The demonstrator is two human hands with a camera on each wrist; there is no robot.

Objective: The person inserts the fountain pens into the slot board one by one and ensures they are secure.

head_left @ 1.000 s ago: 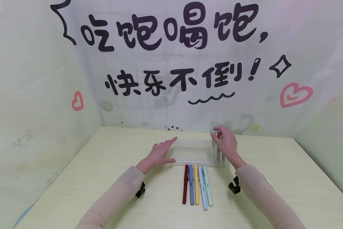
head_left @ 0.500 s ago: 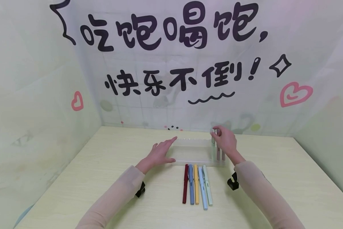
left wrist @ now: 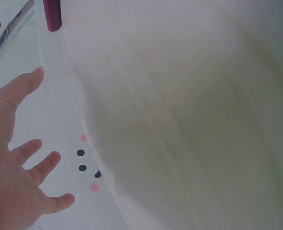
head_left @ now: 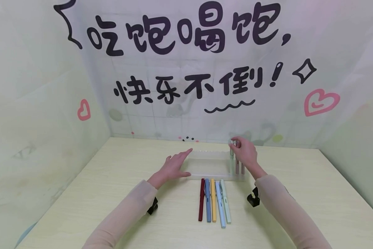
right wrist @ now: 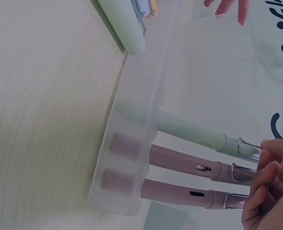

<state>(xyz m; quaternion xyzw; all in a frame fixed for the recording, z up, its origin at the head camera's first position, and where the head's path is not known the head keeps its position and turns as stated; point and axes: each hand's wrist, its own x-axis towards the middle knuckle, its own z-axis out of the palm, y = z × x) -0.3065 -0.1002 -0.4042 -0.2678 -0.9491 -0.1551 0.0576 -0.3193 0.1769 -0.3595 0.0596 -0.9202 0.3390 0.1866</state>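
A frosted clear pen rack (head_left: 209, 166) stands at the back of the table. My right hand (head_left: 246, 154) pinches the cap end of a pale green pen (right wrist: 192, 130), whose lower end sits in the rack. Beside that pen, two mauve pens (right wrist: 180, 164) stand in the rack's right end, their caps partly behind my fingers. At the rack's left end is my left hand (head_left: 173, 166), fingers spread and thumb apart; whether it touches the rack I cannot tell.
In front of the rack lie a dark red pen (head_left: 201, 200), a blue pen (head_left: 208, 201), a yellow pen (head_left: 213, 201), a light blue pen (head_left: 221, 205) and a second pale green pen (head_left: 226, 202). A printed backdrop (head_left: 180, 124) rises right behind the table.
My right hand and forearm have shifted very slightly left, still at the green pen. The left hand and the pens on the table have stayed put.
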